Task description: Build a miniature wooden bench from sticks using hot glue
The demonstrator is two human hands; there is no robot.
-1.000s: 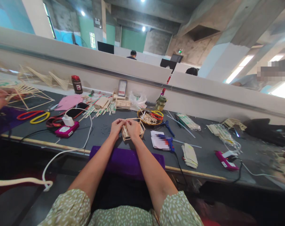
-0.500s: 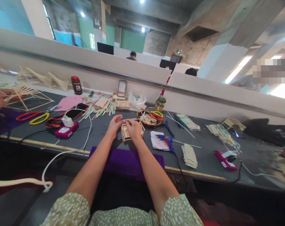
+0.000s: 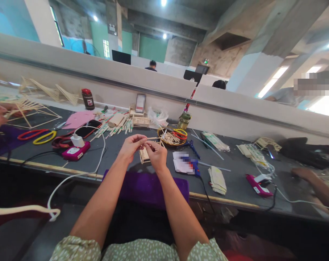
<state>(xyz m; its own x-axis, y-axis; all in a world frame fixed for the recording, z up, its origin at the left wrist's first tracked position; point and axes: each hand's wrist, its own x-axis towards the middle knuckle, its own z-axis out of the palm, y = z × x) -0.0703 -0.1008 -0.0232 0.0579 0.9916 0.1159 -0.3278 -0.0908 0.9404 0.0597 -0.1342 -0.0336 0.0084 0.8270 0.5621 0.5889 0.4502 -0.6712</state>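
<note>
Your left hand and right hand meet at the centre of the frame, just above the dark counter; each grip is pinched nearly closed, fingertips together on one thin wooden stick held level between them; directly behind your right hand, a small stick-built frame rests on the counter. Just beyond, right of centre, a shallow basket of sticks sits near blue-handled scissors; a white cable loops at the left, toward a pink device. At the far right edge, another person's hand rests on the counter. The stick looks slender, so squeezing or bending it may snap it; a slip of your right wrist could knock the light frame askew.
</note>
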